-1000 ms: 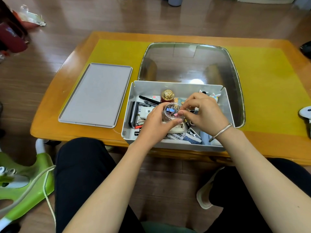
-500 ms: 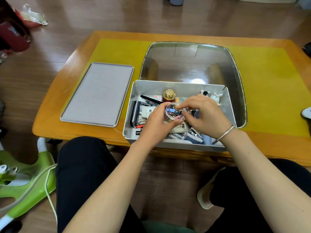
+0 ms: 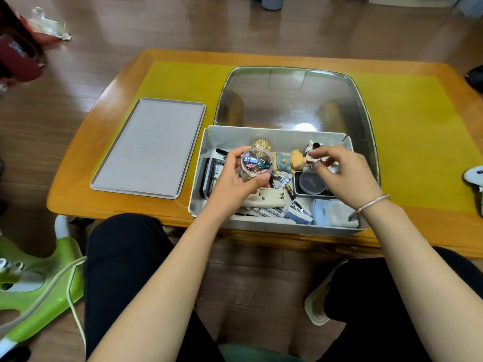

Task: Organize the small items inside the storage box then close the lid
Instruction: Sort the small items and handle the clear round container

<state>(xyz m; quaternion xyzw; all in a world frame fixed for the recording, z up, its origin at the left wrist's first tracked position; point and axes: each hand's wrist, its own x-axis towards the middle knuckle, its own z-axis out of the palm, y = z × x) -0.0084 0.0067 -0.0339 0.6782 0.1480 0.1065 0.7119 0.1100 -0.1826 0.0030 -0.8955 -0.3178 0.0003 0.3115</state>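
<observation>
An open grey storage box point(image 3: 274, 132) sits at the table's near edge, full of small items. Its flat grey lid point(image 3: 149, 147) lies on the table to the left. My left hand point(image 3: 232, 184) grips a clear round jar of coloured clips point(image 3: 257, 163) above the box's left half. My right hand point(image 3: 347, 176) hovers over the right half with loosely curled fingers, close to a white figurine point(image 3: 312, 148); I see nothing held in it. Inside lie a bear figurine point(image 3: 287, 160), a gold-topped bottle point(image 3: 261, 145), batteries point(image 3: 271, 211), a cream device point(image 3: 266, 200) and a black case point(image 3: 311, 184).
The wooden table carries a yellow mat point(image 3: 418, 142) with a glass window point(image 3: 292, 100) behind the box. A white object point(image 3: 474, 176) sits at the right edge. A green plastic thing with a cable point(image 3: 39, 283) lies on the floor by my left knee.
My right hand has left the jar's top and moved right, over the white figurine. My left hand keeps holding the jar and has tilted it up slightly.
</observation>
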